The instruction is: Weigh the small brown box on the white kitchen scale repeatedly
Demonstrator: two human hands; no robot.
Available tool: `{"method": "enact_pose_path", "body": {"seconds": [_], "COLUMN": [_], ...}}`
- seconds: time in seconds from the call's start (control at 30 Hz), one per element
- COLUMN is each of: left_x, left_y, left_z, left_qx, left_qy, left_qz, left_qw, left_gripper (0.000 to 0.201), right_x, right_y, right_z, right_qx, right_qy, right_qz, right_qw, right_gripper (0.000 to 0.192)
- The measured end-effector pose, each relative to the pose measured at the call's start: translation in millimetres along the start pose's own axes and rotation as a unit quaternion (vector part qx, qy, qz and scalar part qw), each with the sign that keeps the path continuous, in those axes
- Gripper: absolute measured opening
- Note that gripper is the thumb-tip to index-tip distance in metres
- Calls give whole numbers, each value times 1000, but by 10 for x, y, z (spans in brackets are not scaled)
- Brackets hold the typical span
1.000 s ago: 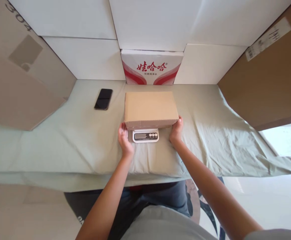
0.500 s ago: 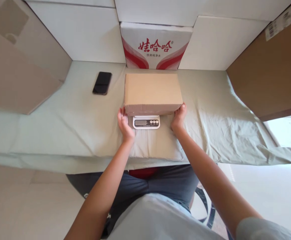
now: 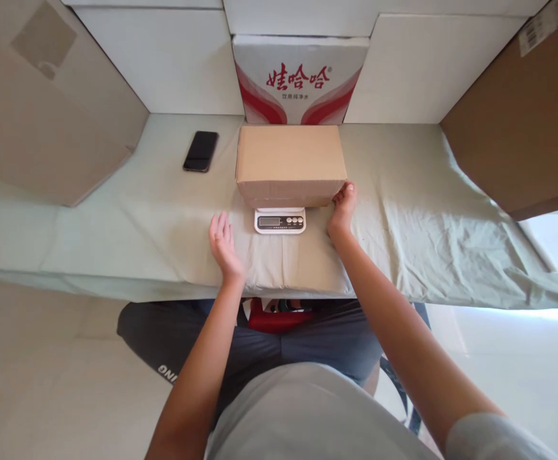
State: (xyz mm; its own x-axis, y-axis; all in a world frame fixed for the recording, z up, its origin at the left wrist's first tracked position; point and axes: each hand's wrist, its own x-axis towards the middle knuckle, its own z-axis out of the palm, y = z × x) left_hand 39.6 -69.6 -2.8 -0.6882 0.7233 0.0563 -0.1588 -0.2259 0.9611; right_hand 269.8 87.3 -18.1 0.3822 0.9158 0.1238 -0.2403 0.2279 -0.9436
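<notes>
Pale green cloth (image 3: 116,217) covers the table, with big cardboard sheets and white boxes standing around it. At the left a black phone (image 3: 201,151) lies flat on the cloth. Near it, the left hand (image 3: 222,245) is open, fingers spread, holding nothing, just beside the small white scale (image 3: 279,221). On this scale sits the brown box (image 3: 290,164). The right hand (image 3: 342,209) touches the box's front right corner with loose fingers, not closed around it.
</notes>
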Motion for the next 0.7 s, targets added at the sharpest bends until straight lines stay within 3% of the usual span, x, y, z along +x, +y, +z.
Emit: {"method": "enact_pose_path", "body": {"seconds": [0.1, 0.17, 0.33, 0.43, 0.57, 0.7], "left_x": [-2, 133, 586, 693, 694, 669], "left_y": [56, 72, -25, -152, -253, -274], "left_z": [-180, -176, 146, 315, 360, 331], "left_qx": [11, 3, -13, -11, -22, -19], "left_qy": [-1, -7, -25, -54, -89, -106], "left_qz": [41, 73, 152, 166, 158, 147], "left_qw": [999, 997, 988, 985, 983, 983], "left_gripper": [59, 57, 64, 71, 73, 71], "right_x": [18, 15, -17, -20, -19, -60], "right_y": [11, 7, -23, -39, -53, -73], "right_z": [7, 4, -14, -11, 23, 64], "right_qx": [11, 10, 2, 23, 13, 12], "right_qy": [3, 4, -5, 3, 11, -23], "right_qz": [-2, -7, -42, -58, -86, -89], "right_qw": [1000, 1000, 999, 998, 996, 996], "right_gripper": [42, 42, 44, 48, 46, 47]}}
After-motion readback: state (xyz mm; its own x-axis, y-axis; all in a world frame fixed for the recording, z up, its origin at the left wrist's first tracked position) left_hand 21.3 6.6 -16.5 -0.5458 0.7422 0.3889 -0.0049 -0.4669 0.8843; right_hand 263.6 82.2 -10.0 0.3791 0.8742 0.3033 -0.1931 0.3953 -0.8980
